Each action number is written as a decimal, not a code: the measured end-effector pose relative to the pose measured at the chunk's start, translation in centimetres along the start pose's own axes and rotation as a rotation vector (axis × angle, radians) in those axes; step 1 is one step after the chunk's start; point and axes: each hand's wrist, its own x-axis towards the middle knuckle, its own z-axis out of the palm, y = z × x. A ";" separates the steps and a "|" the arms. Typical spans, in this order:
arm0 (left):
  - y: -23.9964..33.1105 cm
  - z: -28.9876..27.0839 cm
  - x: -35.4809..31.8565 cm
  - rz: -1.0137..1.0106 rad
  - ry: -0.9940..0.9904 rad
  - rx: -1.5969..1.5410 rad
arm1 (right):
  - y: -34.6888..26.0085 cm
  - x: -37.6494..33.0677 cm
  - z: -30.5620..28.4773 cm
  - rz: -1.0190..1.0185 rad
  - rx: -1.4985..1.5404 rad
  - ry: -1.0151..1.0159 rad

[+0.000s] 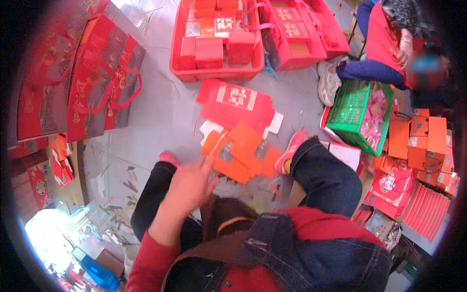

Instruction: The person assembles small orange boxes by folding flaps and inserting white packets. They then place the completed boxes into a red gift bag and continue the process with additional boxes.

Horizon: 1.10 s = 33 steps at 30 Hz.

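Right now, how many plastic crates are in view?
3. A red crate of small red boxes sits at top centre, a second red crate is right of it, and a green crate lies tipped beside the other person. More may be hidden.

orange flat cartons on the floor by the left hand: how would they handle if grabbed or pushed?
The orange flat cartons look like thin unfolded card, so probably light and bendy. They overlap loosely, so a push by the left hand would likely slide and fan them. Their smooth faces may slip apart.

Packing workshop floor, red crates [216, 73] of boxes, stacked gift bags [92, 78]
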 end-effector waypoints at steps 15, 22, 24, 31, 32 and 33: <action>2.9 2.3 2.4 0.181 -0.033 0.102 | 3.2 13.6 -7.8 0.162 -0.116 0.204; 3.6 1.2 2.2 0.133 0.019 0.102 | 3.6 13.1 -7.3 0.398 -0.298 0.123; 3.7 1.3 2.0 0.152 0.049 0.130 | 3.4 13.0 -7.2 0.445 -0.300 0.114; 4.3 0.4 1.9 0.155 0.083 0.121 | 3.5 15.3 -5.0 0.088 -0.025 0.276; 4.5 0.2 2.0 0.128 0.066 0.126 | 2.7 15.8 -5.4 0.027 -0.018 0.261; 4.5 0.2 2.2 0.100 0.049 0.131 | 2.3 15.8 -6.0 0.060 0.047 0.261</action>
